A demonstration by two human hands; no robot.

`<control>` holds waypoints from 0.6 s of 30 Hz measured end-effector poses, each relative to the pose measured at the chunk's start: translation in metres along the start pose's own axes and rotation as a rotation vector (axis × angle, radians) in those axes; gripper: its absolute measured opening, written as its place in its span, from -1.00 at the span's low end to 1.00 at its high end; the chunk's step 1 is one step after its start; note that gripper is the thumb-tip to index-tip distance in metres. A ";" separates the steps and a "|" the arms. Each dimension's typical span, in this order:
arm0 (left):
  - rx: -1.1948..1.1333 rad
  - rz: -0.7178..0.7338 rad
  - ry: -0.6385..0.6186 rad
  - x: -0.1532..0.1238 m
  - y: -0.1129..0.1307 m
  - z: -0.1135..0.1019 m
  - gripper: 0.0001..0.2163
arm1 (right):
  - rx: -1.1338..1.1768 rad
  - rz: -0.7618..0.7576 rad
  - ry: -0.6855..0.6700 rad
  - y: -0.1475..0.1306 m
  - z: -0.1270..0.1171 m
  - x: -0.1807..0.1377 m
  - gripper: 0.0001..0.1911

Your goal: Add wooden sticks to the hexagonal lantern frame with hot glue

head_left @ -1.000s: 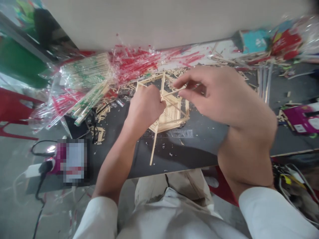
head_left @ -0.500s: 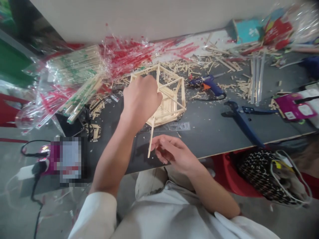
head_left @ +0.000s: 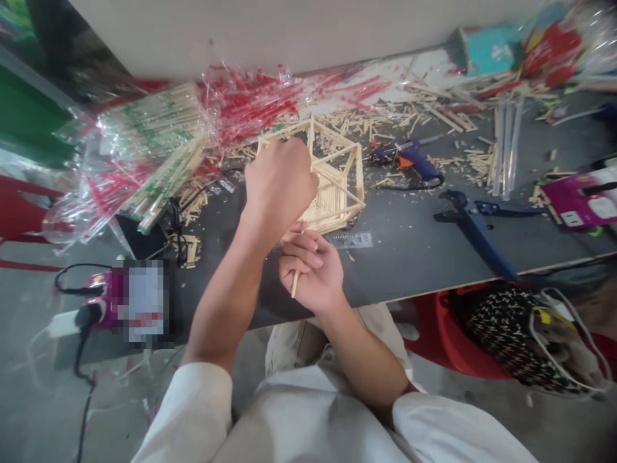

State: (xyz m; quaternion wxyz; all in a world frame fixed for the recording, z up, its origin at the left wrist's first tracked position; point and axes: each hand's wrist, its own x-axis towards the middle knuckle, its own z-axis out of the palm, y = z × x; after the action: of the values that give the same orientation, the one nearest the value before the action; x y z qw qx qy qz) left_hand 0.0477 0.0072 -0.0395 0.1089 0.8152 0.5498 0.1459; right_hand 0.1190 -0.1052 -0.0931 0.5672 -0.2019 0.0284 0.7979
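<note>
A small frame built from wooden sticks (head_left: 340, 186) stands on the dark table (head_left: 405, 257). My left hand (head_left: 279, 186) is closed over its left side, fingers hidden behind the knuckles. Just below it, my right hand (head_left: 311, 270) is curled round a long wooden stick (head_left: 294, 284) whose lower end pokes out under the fingers; the stick runs up toward the frame under my left hand.
Bundles of sticks in clear wrap (head_left: 159, 148) lie left. A blue glue gun (head_left: 409, 157), blue cutters (head_left: 475, 225), clear glue rods (head_left: 506, 148) and stick offcuts lie right of the frame. A clear ruler (head_left: 351, 240) lies in front. A bag (head_left: 525, 334) sits below the table edge.
My right hand came down from above the frame to the table's front and closed round the long stick. My left hand stayed on the frame.
</note>
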 end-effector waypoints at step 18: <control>0.134 -0.125 -0.101 -0.001 0.022 -0.015 -0.80 | 0.303 -0.116 -0.057 0.026 -0.015 0.013 -0.90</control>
State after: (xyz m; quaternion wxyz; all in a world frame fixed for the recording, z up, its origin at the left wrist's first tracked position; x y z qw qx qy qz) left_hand 0.0611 -0.0017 -0.0185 0.0908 0.7911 0.6018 0.0606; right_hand 0.0964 -0.1067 -0.1166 0.6368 -0.0926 0.1206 0.7559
